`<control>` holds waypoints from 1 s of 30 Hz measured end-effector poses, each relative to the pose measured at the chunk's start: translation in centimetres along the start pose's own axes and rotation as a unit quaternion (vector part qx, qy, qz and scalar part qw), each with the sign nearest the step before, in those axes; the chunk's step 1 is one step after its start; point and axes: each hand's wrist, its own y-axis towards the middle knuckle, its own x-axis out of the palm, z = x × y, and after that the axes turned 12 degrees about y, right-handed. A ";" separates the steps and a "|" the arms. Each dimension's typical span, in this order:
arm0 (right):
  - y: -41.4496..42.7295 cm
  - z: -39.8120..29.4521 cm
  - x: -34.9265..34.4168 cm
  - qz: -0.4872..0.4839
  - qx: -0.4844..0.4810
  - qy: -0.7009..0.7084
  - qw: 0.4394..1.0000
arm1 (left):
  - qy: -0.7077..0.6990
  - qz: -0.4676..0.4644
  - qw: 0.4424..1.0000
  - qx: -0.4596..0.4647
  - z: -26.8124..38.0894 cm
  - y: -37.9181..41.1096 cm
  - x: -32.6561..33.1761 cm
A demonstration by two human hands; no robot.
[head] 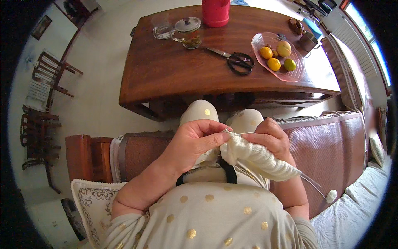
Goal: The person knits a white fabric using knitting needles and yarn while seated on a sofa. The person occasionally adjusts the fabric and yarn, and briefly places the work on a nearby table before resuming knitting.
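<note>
A piece of cream knitting (258,155) hangs bunched over my lap, between my two hands. My left hand (199,137) pinches its left end between thumb and fingers, near a needle tip that is hard to make out. With bent fingers, my right hand (272,138) grips the upper edge of the knitting, and a strand of yarn runs taut between the hands. Out of the knitting's right end comes a thin needle or cord (311,180). A small white ball (331,196), apparently of yarn, lies on the seat to my right.
Before my knees stands a wooden table (161,71). It carries black-handled scissors (239,62), a glass teapot (191,34), a red container (216,12), a metal mug (307,42) and a clear tray (293,76) of fruit. A patterned cushion (96,202) rests at my left.
</note>
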 end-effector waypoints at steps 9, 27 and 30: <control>0.8 -0.1 0.4 -0.044 0.031 0.023 0.998 | 0.092 -0.031 0.995 0.020 -0.7 0.3 -0.1; 1.5 0.5 0.6 -0.025 -0.067 -0.044 0.996 | -0.072 -0.038 0.996 -0.037 -2.3 0.7 -1.9; 0.9 0.5 0.8 -0.027 -0.039 0.006 0.999 | -0.100 -0.058 0.992 -0.047 -1.9 0.7 -2.1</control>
